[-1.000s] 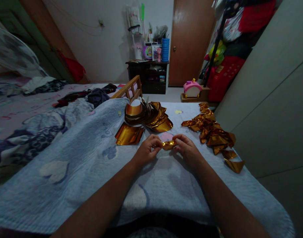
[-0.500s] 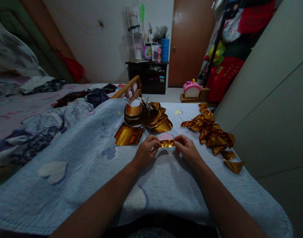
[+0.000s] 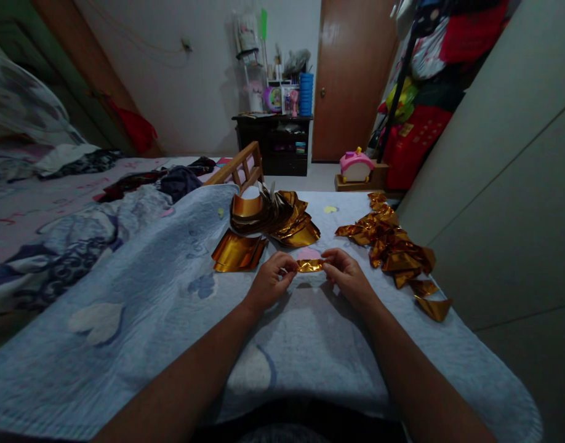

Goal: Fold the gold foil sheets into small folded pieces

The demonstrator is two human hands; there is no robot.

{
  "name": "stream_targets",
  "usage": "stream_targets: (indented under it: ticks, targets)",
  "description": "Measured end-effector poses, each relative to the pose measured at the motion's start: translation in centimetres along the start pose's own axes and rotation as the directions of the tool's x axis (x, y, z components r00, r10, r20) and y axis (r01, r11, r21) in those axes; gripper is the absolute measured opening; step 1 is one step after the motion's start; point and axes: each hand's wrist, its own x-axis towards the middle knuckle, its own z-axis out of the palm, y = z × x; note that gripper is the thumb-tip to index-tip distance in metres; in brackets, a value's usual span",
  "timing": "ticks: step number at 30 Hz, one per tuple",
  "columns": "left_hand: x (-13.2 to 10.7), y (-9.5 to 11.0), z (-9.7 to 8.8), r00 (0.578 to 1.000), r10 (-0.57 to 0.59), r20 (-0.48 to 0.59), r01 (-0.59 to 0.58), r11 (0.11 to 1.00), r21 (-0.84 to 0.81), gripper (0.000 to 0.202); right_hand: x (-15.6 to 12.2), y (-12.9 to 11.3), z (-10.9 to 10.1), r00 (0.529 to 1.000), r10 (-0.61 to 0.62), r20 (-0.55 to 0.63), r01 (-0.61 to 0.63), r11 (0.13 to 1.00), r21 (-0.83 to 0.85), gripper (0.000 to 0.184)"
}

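A small strip of folded gold foil paper (image 3: 309,266) is stretched between my two hands, just above the bed cover. My left hand (image 3: 272,280) pinches its left end, and my right hand (image 3: 346,275) pinches the right end. Beyond my left hand lies a stack of flat gold foil sheets (image 3: 239,251). Behind that, a larger curled pile of gold foil sheets (image 3: 282,215) fans out. To the right of my right hand, folded gold foil pieces (image 3: 393,246) lie heaped in a long row.
A pale blue quilted cover (image 3: 172,344) with heart shapes lies under everything. Rumpled bedding and clothes (image 3: 144,203) are at left, near a wooden rail (image 3: 236,166). A tall pale cabinet (image 3: 504,184) borders the right side. A pink toy case (image 3: 356,166) stands beyond the far edge.
The foil strip looks slightly flatter between my fingers. Both hands keep their pinch in nearly the same place; the whole view has shifted a little.
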Motion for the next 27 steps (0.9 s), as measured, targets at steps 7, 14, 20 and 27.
stream_targets:
  ticks: [7,14,20,27]
  targets:
    - [0.2,-0.4,0.0,0.995,-0.090,-0.047,0.086,0.994,-0.073,0.008,-0.2,-0.4,0.1,0.997,-0.020,0.077,0.024,0.999,-0.048,0.015]
    - [0.0,-0.9,0.2,0.973,-0.221,-0.069,0.196,0.945,-0.263,0.056,0.1,-0.4,-0.2,1.000,-0.013,0.017,0.015,0.994,-0.105,0.014]
    - [0.0,-1.1,0.0,0.974,-0.218,-0.069,0.199,0.957,-0.211,0.066,0.6,-0.4,-1.8,0.905,-0.128,-0.405,0.095,0.990,-0.100,0.023]
    - [-0.1,-0.9,0.1,0.981,-0.193,-0.032,0.187,0.972,-0.140,0.059,1.0,-0.4,-3.6,0.706,-0.162,-0.689,0.148,0.986,-0.081,0.057]
